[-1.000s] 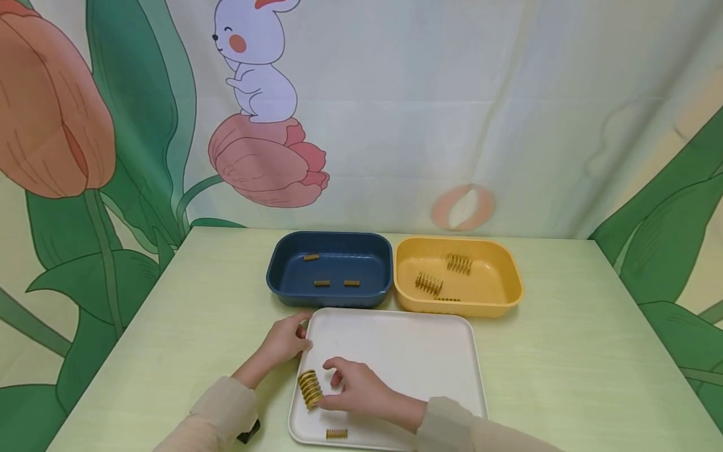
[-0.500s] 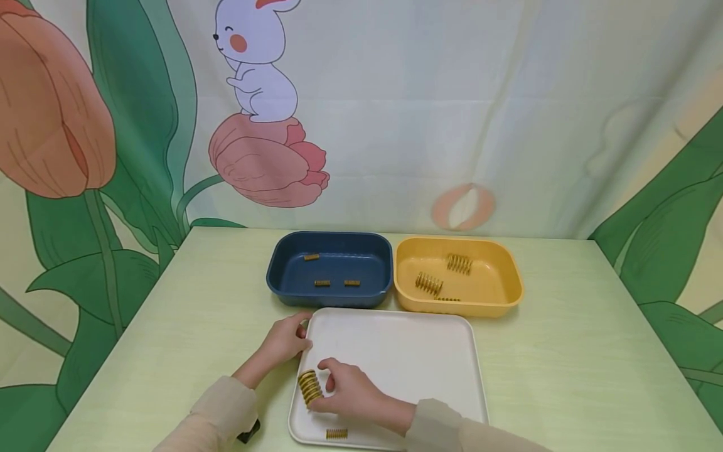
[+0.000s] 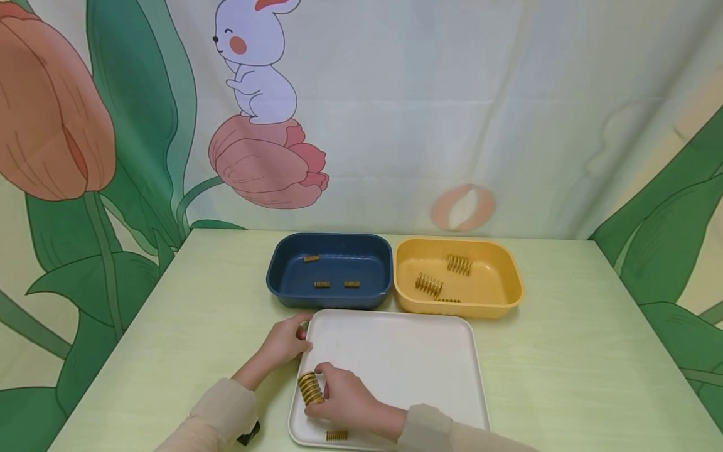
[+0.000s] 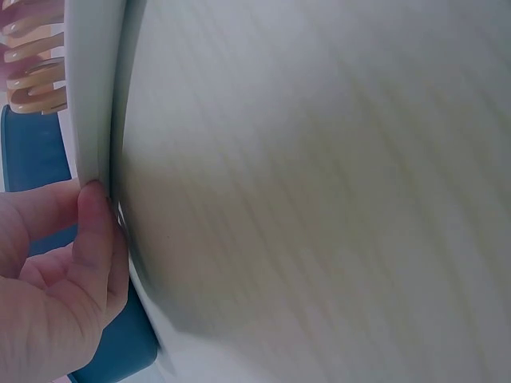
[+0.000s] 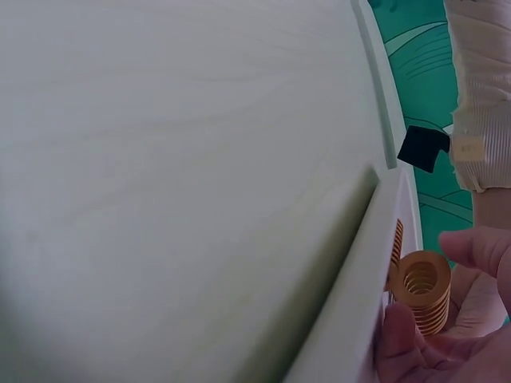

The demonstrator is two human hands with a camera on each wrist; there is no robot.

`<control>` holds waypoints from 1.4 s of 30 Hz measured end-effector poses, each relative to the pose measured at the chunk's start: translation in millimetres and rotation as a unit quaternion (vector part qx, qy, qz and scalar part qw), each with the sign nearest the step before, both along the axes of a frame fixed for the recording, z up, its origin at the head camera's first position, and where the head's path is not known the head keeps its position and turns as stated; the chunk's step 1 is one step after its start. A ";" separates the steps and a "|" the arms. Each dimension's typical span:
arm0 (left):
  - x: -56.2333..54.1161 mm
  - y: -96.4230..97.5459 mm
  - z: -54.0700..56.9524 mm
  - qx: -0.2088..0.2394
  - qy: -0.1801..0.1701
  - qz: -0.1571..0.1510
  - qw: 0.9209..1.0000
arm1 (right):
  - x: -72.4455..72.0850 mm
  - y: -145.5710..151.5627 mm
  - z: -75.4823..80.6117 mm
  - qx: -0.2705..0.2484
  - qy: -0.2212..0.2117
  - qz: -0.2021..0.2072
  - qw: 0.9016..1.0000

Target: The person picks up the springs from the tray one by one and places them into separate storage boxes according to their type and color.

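Note:
My left hand (image 3: 284,341) pinches the left rim of the white tray (image 3: 395,351), and the left wrist view shows its fingertips on that rim. Near the tray's left side lies a thick brass-coloured coil spring (image 3: 310,388). My right hand (image 3: 347,398) has its thumb at the spring's near end and its forefinger curled by the far end. In the right wrist view the large spring (image 5: 424,291) sits between thumb and fingers, end towards the camera; a narrow gap shows by the upper fingertip. A smaller spring (image 3: 337,435) lies at the tray's front edge.
Behind the tray stand a blue bin (image 3: 330,301) with small springs and a yellow bin (image 3: 497,307) with wider springs, side by side. A black object (image 3: 249,433) shows beside the left sleeve. A printed curtain (image 3: 395,125) hangs behind the table.
My right hand has moved left to the large spring, and its thumb and forefinger have drawn in around it. The left hand and the springs stay where they were.

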State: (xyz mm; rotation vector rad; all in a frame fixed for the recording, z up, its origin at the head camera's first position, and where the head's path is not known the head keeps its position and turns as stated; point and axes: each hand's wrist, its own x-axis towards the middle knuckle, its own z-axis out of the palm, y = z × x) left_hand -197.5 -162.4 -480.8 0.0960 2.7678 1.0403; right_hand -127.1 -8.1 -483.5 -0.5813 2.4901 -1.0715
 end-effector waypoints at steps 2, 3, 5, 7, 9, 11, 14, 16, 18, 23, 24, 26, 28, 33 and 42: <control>-0.1 -0.2 -0.7 0.000 0.002 0.000 1.000 | 0.0 -0.8 -1.0 0.003 0.002 0.001 1.000; -0.1 -0.2 -0.6 0.000 0.001 -0.001 1.000 | 0.1 -1.1 -0.9 0.005 0.002 0.001 1.000; -0.3 -0.1 -0.7 0.003 -0.001 0.000 1.000 | 0.1 -2.1 -0.9 0.008 0.003 0.000 1.000; -0.7 0.0 -0.6 0.004 -0.004 0.002 1.000 | 0.1 -2.9 -1.1 0.014 0.006 0.000 1.000; -0.6 0.1 -0.3 0.006 -0.004 0.003 1.000 | 0.4 -3.6 -1.0 0.019 0.012 0.000 1.000; -0.3 0.3 0.2 0.008 -0.005 0.005 1.000 | 0.9 -4.1 -0.8 0.025 0.018 -0.001 1.000; 0.4 0.3 0.7 0.005 -0.003 0.004 1.000 | 1.6 -4.8 -0.2 0.033 0.026 -0.003 0.999; 0.6 0.4 1.4 0.004 -0.006 0.006 1.000 | 1.8 -5.5 0.3 0.038 0.026 -0.006 0.999; 0.3 0.4 1.2 0.002 -0.008 0.006 1.000 | 1.7 -6.2 0.5 0.040 0.023 -0.009 0.999; -0.5 0.9 1.1 0.006 -0.011 0.008 1.000 | 1.4 -7.8 0.7 0.045 0.023 -0.016 0.999; -0.6 0.9 1.0 0.006 -0.011 0.008 1.000 | 1.4 -8.0 0.6 0.046 0.024 -0.017 0.999; -0.5 0.9 1.1 0.008 -0.010 0.009 1.000 | 1.4 -8.1 0.6 0.047 0.027 -0.018 0.998; -0.3 0.9 0.9 0.007 -0.007 0.009 1.000 | 1.1 -7.9 0.2 0.046 0.026 -0.019 0.998; 0.6 1.0 0.4 0.006 -0.003 0.006 1.000 | 0.7 -6.5 -0.9 0.038 0.016 -0.024 0.999; -0.2 0.9 1.2 0.002 -0.005 0.007 1.000 | -1.2 -2.4 2.4 -0.003 0.008 -0.036 0.999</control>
